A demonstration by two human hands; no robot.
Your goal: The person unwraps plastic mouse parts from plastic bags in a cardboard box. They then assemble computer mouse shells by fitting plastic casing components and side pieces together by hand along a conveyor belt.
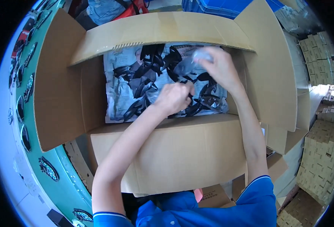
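A large open cardboard box (182,155) stands before me, with sheets of newspaper (117,100) lying inside. Over the paper are spread several black curved pieces (142,70), glossy and pointed, some of them in clear plastic. My right hand (220,68), at the box's right side, pinches a clear plastic bag (188,65), slightly blurred, with something dark showing in its lower part. Lower and to the left, my left hand (174,97) is closed in a fist above the black pieces. What its fingers hold is hidden; something dark shows beside them.
The box's flaps (57,83) stand spread outward on all sides. At left runs a green bench (47,140) with dark oval pieces on it. Stacked cartons (322,151) line the right. Blue crates (216,7) and a red bag (131,10) sit beyond the box.
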